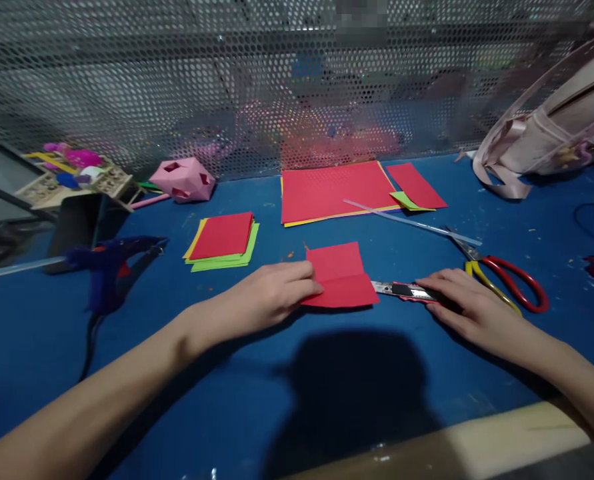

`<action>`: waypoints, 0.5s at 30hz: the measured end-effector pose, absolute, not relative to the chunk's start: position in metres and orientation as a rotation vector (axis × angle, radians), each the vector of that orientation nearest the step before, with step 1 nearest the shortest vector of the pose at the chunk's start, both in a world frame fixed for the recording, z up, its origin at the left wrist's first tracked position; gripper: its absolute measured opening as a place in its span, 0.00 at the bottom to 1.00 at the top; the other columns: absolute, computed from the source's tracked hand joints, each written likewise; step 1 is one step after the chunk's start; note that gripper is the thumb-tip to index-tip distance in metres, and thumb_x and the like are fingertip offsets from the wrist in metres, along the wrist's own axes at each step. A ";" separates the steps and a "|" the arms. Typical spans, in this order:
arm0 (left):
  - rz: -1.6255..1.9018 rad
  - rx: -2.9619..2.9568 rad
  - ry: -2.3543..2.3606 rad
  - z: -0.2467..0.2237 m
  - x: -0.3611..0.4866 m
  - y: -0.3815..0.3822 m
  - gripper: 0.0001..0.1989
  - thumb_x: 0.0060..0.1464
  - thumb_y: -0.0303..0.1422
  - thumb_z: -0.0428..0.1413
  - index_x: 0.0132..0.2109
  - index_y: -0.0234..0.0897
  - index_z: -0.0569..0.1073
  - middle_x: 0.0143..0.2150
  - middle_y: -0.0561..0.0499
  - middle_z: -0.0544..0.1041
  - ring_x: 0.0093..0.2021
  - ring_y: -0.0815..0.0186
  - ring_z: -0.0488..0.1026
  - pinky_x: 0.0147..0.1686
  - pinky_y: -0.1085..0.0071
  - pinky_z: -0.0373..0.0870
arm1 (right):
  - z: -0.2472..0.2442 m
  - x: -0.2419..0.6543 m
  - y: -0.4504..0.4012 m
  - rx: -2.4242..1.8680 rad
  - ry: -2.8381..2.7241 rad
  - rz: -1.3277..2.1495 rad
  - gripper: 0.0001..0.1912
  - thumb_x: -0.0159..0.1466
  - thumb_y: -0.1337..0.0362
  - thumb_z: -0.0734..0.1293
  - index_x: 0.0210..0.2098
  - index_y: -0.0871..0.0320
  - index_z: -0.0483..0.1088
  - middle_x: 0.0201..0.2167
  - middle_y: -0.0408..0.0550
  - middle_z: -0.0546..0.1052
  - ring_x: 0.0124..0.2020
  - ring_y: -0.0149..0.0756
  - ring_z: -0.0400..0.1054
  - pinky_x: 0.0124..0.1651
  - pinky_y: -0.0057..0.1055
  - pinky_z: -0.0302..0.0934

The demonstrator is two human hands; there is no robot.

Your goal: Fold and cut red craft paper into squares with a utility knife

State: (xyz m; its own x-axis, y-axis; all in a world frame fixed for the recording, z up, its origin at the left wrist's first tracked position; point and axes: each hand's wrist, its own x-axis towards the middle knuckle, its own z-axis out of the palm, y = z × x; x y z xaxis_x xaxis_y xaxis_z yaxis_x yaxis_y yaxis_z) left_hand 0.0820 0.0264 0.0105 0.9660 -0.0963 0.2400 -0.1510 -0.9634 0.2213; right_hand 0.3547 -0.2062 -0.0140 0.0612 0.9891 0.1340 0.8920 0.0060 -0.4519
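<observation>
Listing, by clock face about the creased red paper (340, 277), 12 being the side away from the person: the paper itself, mid-table, a fold line across it, its near half standing slightly proud. Left hand (289, 291), at 9 o'clock: fingers curled over the paper's edge, gripping it. Right hand (469, 303), at 3 o'clock: thumb and fingers closed about the rear of a utility knife (407, 291), its tip pointing to 9 and meeting the paper's edge; whether over or under it, cannot be told. Scissors (501, 273), red and yellow handles, at 3, just beyond the right hand. Clear glue stick (417, 222), between 1 and 2, one end over the large red sheets (331, 190), which lie at 12 with yellow beneath. Narrow red piece (419, 183), at 1, a small green piece (407, 202) near it. Stack of squares (224, 237), red uppermost, yellow and green below, at 10. Pink faceted model (183, 179), at 10, farther out. Blue glue gun (104, 273), at 9, well apart. Pale pink bag (531, 143), at 2. Blue table (217, 413), beneath all.
</observation>
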 end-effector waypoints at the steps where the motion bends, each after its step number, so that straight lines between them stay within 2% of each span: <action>1: 0.342 2.880 -0.188 0.010 0.080 0.024 0.14 0.62 0.22 0.43 0.43 0.32 0.73 0.36 0.46 0.73 0.34 0.67 0.72 0.34 0.74 0.69 | -0.015 0.355 -0.206 -1.926 -1.877 0.307 0.16 0.68 0.60 0.59 0.53 0.56 0.70 0.45 0.53 0.75 0.45 0.42 0.68 0.47 0.40 0.64; 5: 0.372 2.784 -0.022 0.009 0.073 0.017 0.11 0.65 0.27 0.45 0.44 0.34 0.72 0.40 0.45 0.74 0.38 0.68 0.74 0.37 0.75 0.70 | -0.017 0.357 -0.205 -1.905 -1.886 0.322 0.16 0.69 0.59 0.59 0.53 0.54 0.70 0.44 0.52 0.75 0.44 0.41 0.68 0.46 0.39 0.64; 9: 0.457 2.685 0.326 0.002 0.076 0.015 0.10 0.64 0.31 0.47 0.43 0.37 0.72 0.38 0.49 0.75 0.38 0.66 0.74 0.40 0.72 0.72 | -0.016 0.358 -0.208 -1.899 -1.877 0.350 0.16 0.68 0.59 0.60 0.53 0.54 0.70 0.45 0.51 0.75 0.45 0.41 0.68 0.46 0.38 0.64; 12: 0.556 2.601 0.585 -0.009 0.083 0.019 0.14 0.62 0.34 0.49 0.53 0.38 0.69 0.43 0.48 0.76 0.37 0.65 0.75 0.39 0.69 0.74 | -0.016 0.358 -0.212 -1.899 -1.872 0.357 0.16 0.68 0.59 0.60 0.54 0.53 0.69 0.45 0.51 0.74 0.46 0.41 0.68 0.46 0.38 0.64; 15: 0.699 2.680 0.610 -0.016 0.090 0.025 0.25 0.61 0.33 0.51 0.64 0.34 0.59 0.57 0.38 0.70 0.52 0.58 0.72 0.49 0.60 0.73 | -0.017 0.357 -0.213 -1.889 -1.869 0.360 0.16 0.68 0.59 0.60 0.53 0.53 0.70 0.44 0.51 0.75 0.46 0.41 0.69 0.46 0.37 0.65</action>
